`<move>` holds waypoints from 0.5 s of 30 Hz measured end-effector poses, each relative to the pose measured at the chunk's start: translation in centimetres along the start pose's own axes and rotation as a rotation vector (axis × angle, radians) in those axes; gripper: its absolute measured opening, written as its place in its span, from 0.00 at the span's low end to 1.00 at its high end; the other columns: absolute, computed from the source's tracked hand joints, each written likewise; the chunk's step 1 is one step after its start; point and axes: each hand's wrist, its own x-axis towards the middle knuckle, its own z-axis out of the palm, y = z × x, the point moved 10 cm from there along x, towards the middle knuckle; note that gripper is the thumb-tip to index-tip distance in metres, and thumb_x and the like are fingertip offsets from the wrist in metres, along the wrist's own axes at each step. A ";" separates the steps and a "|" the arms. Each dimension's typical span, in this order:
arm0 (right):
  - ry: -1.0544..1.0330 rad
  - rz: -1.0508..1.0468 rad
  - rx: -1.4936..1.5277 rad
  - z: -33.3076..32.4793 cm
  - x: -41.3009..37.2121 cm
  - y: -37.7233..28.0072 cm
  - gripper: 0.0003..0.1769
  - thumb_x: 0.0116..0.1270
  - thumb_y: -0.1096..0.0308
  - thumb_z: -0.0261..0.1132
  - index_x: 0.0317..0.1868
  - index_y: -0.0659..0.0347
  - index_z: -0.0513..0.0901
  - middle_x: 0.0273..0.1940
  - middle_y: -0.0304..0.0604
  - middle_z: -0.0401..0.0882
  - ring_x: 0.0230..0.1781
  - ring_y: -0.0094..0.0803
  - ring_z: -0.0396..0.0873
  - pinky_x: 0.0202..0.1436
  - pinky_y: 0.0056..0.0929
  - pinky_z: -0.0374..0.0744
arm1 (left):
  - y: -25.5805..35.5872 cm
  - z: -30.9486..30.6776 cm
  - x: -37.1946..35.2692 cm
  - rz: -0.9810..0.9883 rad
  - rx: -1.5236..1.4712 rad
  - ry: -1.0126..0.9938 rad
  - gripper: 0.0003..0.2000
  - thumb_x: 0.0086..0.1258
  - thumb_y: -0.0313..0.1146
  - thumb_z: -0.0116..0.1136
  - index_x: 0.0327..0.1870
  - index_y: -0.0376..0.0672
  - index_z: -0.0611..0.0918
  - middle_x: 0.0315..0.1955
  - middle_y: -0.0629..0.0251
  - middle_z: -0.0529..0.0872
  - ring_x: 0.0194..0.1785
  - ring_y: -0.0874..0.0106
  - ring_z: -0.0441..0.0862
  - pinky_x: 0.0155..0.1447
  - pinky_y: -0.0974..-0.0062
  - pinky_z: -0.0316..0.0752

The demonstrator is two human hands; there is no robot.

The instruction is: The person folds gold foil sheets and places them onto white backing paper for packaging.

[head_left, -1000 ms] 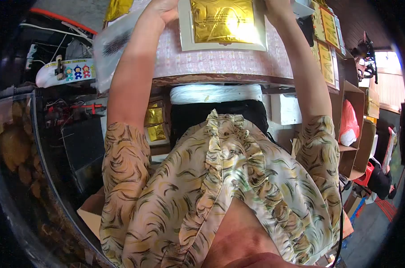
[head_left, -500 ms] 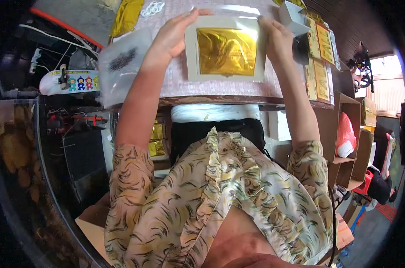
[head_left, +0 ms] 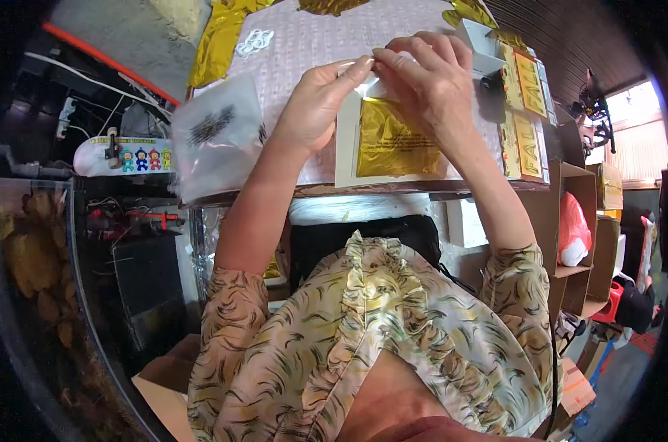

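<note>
A gold foil packet with small print [head_left: 396, 144] lies against a pale card [head_left: 346, 158], both apparently inside a clear plastic bag. The bag's upper edge is raised off the table. My left hand [head_left: 323, 99] pinches this edge between thumb and fingers at the left. From the right, my right hand [head_left: 435, 85] brings its thumb and forefinger against the same edge, close to the left fingertips, its other fingers curled above. The right hand covers part of the packet's upper right side.
A stack of clear plastic bags [head_left: 219, 136] lies at the table's left edge. White bands [head_left: 254, 43] and gold foil [head_left: 223, 44] are behind it. To the right stand a white box [head_left: 481, 48] and yellow printed boxes [head_left: 524, 110]. Cardboard boxes [head_left: 573, 243] stand beyond.
My hands have moved from the two sides of the bagged card to meet at its top edge. The bagged card now sits lower and slightly right in view, tilted differently.
</note>
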 end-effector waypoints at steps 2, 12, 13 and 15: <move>0.006 -0.045 0.020 -0.2 0.1 -0.4 0.16 0.59 0.68 0.77 0.48 0.50 0.91 0.47 0.32 0.87 0.54 0.35 0.82 0.64 0.42 0.71 | 0.7 0.0 -0.3 0.072 0.120 -0.006 0.17 0.83 0.37 0.59 0.62 0.33 0.83 0.50 0.66 0.88 0.52 0.79 0.85 0.56 0.77 0.83; -0.015 -0.051 0.155 -0.9 0.9 0.1 0.12 0.57 0.73 0.76 0.42 0.56 0.89 0.43 0.35 0.85 0.53 0.36 0.81 0.64 0.42 0.70 | 2.1 1.0 -0.4 0.204 0.470 0.000 0.16 0.83 0.37 0.60 0.59 0.31 0.86 0.44 0.73 0.88 0.47 0.85 0.78 0.54 0.81 0.78; -0.025 -0.037 0.161 -0.8 1.0 0.2 0.11 0.57 0.73 0.76 0.41 0.56 0.88 0.42 0.35 0.85 0.53 0.36 0.81 0.64 0.42 0.70 | 2.3 1.1 -0.5 0.212 0.498 0.013 0.17 0.83 0.37 0.60 0.58 0.31 0.86 0.44 0.74 0.88 0.47 0.85 0.78 0.54 0.81 0.78; -0.032 -0.023 0.167 -0.5 1.2 0.3 0.10 0.56 0.74 0.75 0.40 0.56 0.87 0.40 0.36 0.84 0.52 0.36 0.81 0.64 0.42 0.69 | 2.5 1.2 -0.5 0.221 0.530 0.024 0.17 0.84 0.38 0.59 0.58 0.30 0.87 0.43 0.75 0.87 0.47 0.85 0.77 0.55 0.80 0.77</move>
